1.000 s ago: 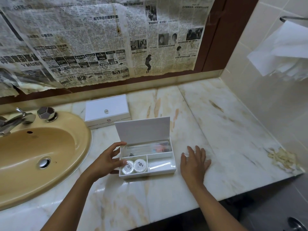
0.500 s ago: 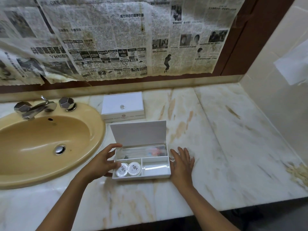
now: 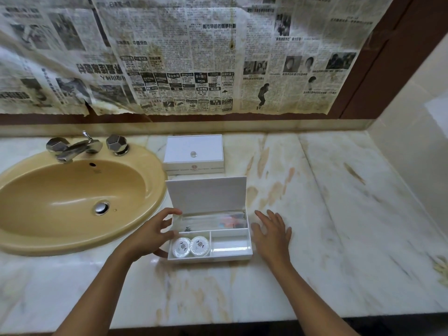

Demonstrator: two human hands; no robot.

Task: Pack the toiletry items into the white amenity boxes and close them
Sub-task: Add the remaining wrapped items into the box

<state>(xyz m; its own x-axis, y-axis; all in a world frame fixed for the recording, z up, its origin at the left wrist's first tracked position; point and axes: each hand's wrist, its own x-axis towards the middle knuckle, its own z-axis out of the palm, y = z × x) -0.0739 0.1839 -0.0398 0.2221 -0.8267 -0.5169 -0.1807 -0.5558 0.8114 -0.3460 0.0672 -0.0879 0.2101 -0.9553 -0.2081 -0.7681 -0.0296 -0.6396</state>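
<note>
Tan sink (image 3: 155, 180) with chrome faucet (image 3: 77, 147); newspaper (image 3: 184, 57) above.

White box (image 3: 208, 257), 2 white round soaps (image 3: 190, 246) with dark emblems, mustard-yellow sink (image 3: 150, 170), cream marble counter (image 3: 315, 214) veined orange-brown, yellowed black-and-white newspaper (image 3: 184, 57)
</note>
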